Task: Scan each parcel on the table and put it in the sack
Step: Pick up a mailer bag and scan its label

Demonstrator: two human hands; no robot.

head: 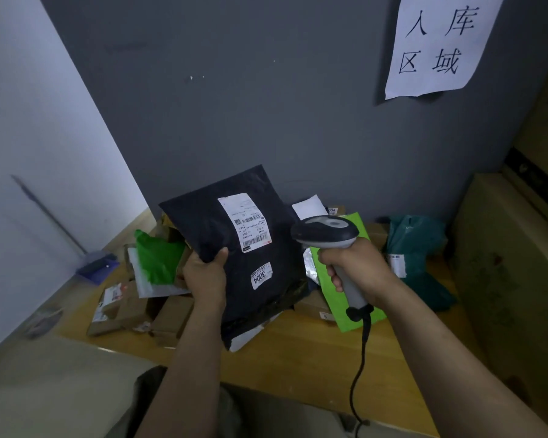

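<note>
I see left hand [206, 276] gripping flat black plastic mailer parcel [222, 235] by its edge, tilted above light wooden table [298, 358], white label [246, 221] facing me. Right hand [358, 267], 3 o'clock of parcel, grasps grey handheld barcode scanner [325, 232]. Brown cardboard boxes [171, 317] at 8 o'clock closed, contents hidden.

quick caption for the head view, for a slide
Left hand holds up a black mailer while the right hand grips a handheld scanner beside it, over a parcel-strewn table.

Your left hand [207, 276] grips a black parcel [234, 248], label up; your right hand [358, 267] grips the scanner [326, 233] beside it; more parcels along the table's [298, 358] far edge
</note>
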